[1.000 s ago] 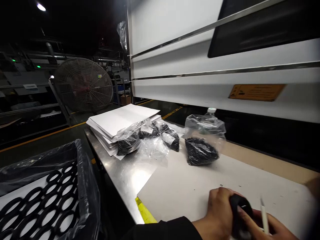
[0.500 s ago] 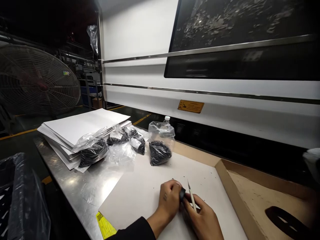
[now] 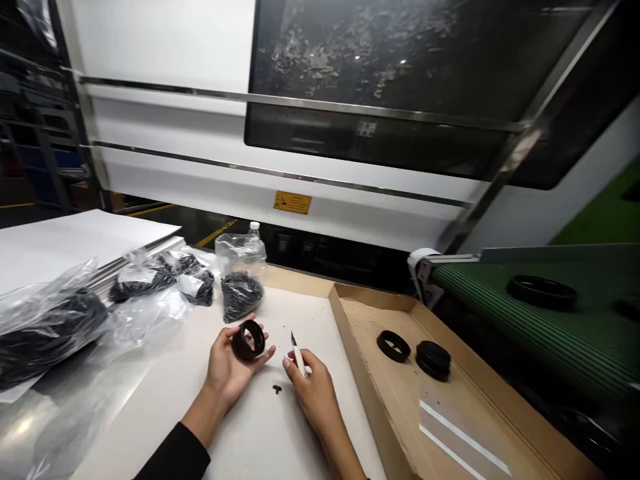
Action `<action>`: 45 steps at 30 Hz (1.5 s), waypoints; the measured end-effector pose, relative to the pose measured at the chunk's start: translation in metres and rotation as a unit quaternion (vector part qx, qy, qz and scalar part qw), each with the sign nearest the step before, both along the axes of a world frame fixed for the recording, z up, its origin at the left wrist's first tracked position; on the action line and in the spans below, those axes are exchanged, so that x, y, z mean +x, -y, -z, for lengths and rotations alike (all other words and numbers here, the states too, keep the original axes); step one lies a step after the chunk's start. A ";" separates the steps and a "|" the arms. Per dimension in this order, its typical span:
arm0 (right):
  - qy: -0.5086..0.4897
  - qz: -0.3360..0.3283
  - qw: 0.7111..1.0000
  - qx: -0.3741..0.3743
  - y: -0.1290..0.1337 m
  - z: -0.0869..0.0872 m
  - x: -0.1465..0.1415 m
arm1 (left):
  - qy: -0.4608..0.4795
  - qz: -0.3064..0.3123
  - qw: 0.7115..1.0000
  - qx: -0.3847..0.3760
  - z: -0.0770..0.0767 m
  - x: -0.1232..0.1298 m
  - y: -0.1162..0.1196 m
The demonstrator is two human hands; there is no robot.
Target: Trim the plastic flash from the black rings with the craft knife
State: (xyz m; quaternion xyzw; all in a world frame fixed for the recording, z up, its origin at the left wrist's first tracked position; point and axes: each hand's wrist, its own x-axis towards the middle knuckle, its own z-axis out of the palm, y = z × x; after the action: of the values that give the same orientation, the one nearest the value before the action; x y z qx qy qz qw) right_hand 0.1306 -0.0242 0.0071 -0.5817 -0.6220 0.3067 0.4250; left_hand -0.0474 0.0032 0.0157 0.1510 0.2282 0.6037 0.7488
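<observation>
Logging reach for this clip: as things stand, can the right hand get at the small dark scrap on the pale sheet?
Probably yes: the scrap lies uncovered on the sheet, close beside the right hand, though the knife it holds may hamper a pinch.

knife handle [image 3: 299, 362]: partly hidden by right hand [image 3: 315, 393] | bottle [image 3: 255, 228]: mostly behind bag [image 3: 241, 293] | label [image 3: 293, 202]: text unreadable

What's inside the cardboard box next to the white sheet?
Inside the box are a black ring, a thicker black round piece and two pale stripes. Whatever is right under the round piece is covered, so I can't see it.
</observation>
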 end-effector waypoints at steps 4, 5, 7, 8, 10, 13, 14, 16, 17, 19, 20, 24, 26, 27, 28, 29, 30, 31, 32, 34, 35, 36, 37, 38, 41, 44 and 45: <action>-0.013 0.002 1.000 0.027 0.003 -0.006 0.002 | 0.018 0.023 0.999 0.030 -0.010 -0.001 0.005; -0.016 -0.001 0.999 0.029 0.003 -0.007 0.003 | 0.012 0.028 0.999 0.033 -0.011 0.001 0.005; -0.017 -0.009 0.999 0.032 0.003 -0.008 0.004 | -0.007 0.029 0.999 0.030 -0.012 0.004 0.005; -0.016 -0.013 0.999 0.033 0.003 -0.009 0.004 | -0.016 0.025 0.999 0.025 -0.011 0.005 0.004; -0.010 -0.020 0.999 0.036 0.004 -0.009 0.004 | -0.029 0.014 0.999 0.012 -0.009 0.006 0.001; -0.006 -0.038 0.999 0.030 0.007 -0.009 0.001 | -0.036 0.011 0.999 -0.002 -0.005 0.004 -0.002; -0.006 -0.043 0.999 0.024 0.008 -0.010 0.000 | -0.037 0.016 0.999 -0.003 -0.005 0.003 -0.002; -0.005 -0.049 0.999 0.014 0.011 -0.011 -0.002 | -0.045 0.028 0.999 0.001 -0.005 0.003 -0.001; -0.003 -0.049 0.999 0.011 0.012 -0.011 -0.002 | -0.051 0.035 0.998 0.007 -0.005 0.003 0.000; 0.003 -0.052 0.999 0.013 0.014 -0.013 -0.004 | -0.074 0.043 0.996 0.028 -0.006 0.004 0.002; 0.007 -0.053 0.998 0.017 0.015 -0.013 -0.004 | -0.088 0.045 0.994 0.042 -0.006 0.005 0.003; 0.014 -0.053 0.998 0.038 0.016 -0.015 -0.006 | -0.135 0.059 0.984 0.102 -0.008 0.008 0.007; 0.009 -0.051 0.997 0.050 0.016 -0.015 -0.006 | -0.147 0.070 0.978 0.134 -0.011 0.010 0.010; 0.004 -0.052 0.997 0.058 0.017 -0.016 -0.007 | -0.152 0.075 0.974 0.151 -0.014 0.010 0.013; -0.003 -0.054 0.996 0.066 0.018 -0.016 -0.007 | -0.158 0.082 0.969 0.170 -0.017 0.011 0.016; -0.010 -0.057 0.995 0.075 0.019 -0.018 -0.008 | -0.165 0.090 0.964 0.190 -0.021 0.012 0.020; -0.015 -0.062 0.994 0.084 0.021 -0.019 -0.009 | -0.175 0.096 0.958 0.208 -0.025 0.013 0.024; -0.023 -0.070 0.993 0.093 0.023 -0.021 -0.011 | -0.187 0.098 0.951 0.224 -0.029 0.015 0.028; -0.038 -0.080 0.991 0.101 0.025 -0.024 -0.013 | -0.199 0.096 0.946 0.238 -0.033 0.016 0.032; -0.079 -0.098 0.985 0.114 0.029 -0.028 -0.018 | -0.212 0.091 0.938 0.259 -0.040 0.018 0.040; -0.100 -0.101 0.983 0.115 0.031 -0.030 -0.021 | -0.213 0.092 0.936 0.265 -0.043 0.020 0.044; -0.118 -0.096 0.982 0.112 0.033 -0.031 -0.024 | -0.216 0.096 0.933 0.271 -0.045 0.020 0.047; -0.129 -0.084 0.982 0.106 0.035 -0.031 -0.027 | -0.221 0.104 0.931 0.272 -0.047 0.021 0.050; -0.133 -0.066 0.984 0.098 0.037 -0.030 -0.029 | -0.230 0.111 0.929 0.268 -0.048 0.021 0.053; -0.143 -0.004 0.987 0.073 0.043 -0.024 -0.036 | -0.273 0.119 0.920 0.254 -0.051 0.020 0.059; -0.138 0.027 0.988 0.068 0.047 -0.019 -0.041 | -0.284 0.117 0.922 0.234 -0.045 0.021 0.059; -0.131 0.030 0.988 0.079 0.048 -0.017 -0.043 | -0.273 0.128 0.930 0.210 -0.041 0.022 0.059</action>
State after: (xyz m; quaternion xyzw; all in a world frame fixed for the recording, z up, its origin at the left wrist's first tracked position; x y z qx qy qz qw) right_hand 0.0879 -0.0725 0.0245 -0.5196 -0.5658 0.3173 0.5561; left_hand -0.0256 -0.0553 0.0565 0.4918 0.2706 0.4725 0.6794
